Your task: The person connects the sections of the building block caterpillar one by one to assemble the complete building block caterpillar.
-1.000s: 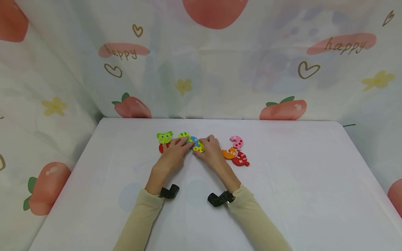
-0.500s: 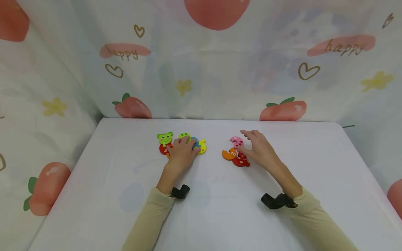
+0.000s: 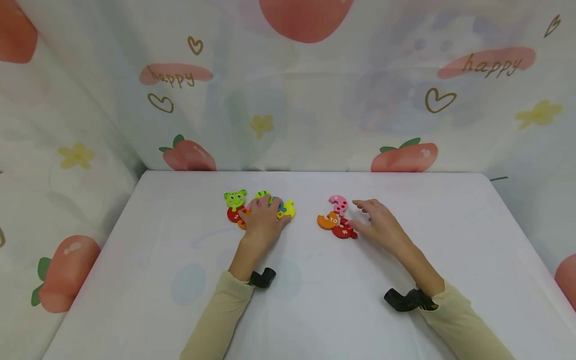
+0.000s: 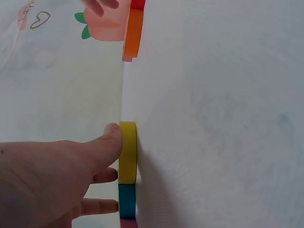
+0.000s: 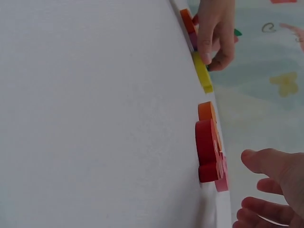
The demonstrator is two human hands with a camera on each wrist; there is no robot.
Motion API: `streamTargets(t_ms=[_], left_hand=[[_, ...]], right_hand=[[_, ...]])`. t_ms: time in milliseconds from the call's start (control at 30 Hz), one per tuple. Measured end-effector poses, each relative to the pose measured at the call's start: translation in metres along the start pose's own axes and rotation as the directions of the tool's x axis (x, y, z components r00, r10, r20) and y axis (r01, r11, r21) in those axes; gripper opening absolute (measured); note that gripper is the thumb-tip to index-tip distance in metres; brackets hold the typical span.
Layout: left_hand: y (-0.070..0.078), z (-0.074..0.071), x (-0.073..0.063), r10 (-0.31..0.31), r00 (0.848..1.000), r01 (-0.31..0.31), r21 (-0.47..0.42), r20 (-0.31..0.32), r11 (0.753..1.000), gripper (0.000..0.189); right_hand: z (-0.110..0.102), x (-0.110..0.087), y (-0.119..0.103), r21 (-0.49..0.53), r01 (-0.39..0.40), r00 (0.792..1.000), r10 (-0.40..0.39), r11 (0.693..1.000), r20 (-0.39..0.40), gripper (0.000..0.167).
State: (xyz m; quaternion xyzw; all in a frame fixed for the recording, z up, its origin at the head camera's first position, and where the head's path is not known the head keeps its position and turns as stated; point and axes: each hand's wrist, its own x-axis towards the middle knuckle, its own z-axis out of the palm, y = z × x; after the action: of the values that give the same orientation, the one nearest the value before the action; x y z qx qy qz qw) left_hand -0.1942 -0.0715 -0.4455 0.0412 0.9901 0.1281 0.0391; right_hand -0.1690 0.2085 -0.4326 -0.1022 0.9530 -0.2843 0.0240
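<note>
A row of wooden number puzzle pieces lies at the table's middle left: a green frog-like head (image 3: 235, 199), a red piece numbered 2 (image 3: 233, 215), an orange piece (image 3: 241, 224), a green striped piece (image 3: 261, 194), a blue one and a yellow one (image 3: 289, 208). Over that row my left hand (image 3: 261, 225) rests with fingers spread, hiding part of it; in the left wrist view its thumb touches the yellow piece (image 4: 128, 152) and fingertips meet the blue piece (image 4: 127, 201). My right hand (image 3: 384, 227), fingers apart and holding nothing, hovers beside a red puzzle piece (image 3: 344, 230).
Grouped with the red piece are an orange piece numbered 10 (image 3: 326, 221) and a pink dotted piece (image 3: 339, 204). A gap separates this group from the row. The white table (image 3: 315, 310) ends at a printed curtain (image 3: 292, 125) behind and to the left.
My right hand has let go of the yellow piece and moved right to the separate group. My left hand has shifted slightly right over the row.
</note>
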Motion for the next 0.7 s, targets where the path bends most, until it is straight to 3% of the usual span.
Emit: streamTargets(t_ms=[300,533,700], left_hand=[[0.0,0.001,-0.001,-0.008,1.0,0.008,0.004,-0.005,1.0,0.056],[-0.001,-0.001,-0.002,0.0,1.0,0.0,-0.017,0.001,1.0,0.054],[0.0,-0.002,-0.002,0.0,1.0,0.0,-0.022,0.004,1.0,0.053]], right_hand=[[0.016,-0.008,-0.005,-0.105,-0.013,0.999,0.018,0.994,0.051,0.064],[0.028,-0.009,-0.01,-0.222,0.004,1.0,-0.008,0.975,-0.02,0.064],[0.025,-0.011,-0.012,-0.236,-0.012,1.0,0.007,0.972,-0.023,0.059]])
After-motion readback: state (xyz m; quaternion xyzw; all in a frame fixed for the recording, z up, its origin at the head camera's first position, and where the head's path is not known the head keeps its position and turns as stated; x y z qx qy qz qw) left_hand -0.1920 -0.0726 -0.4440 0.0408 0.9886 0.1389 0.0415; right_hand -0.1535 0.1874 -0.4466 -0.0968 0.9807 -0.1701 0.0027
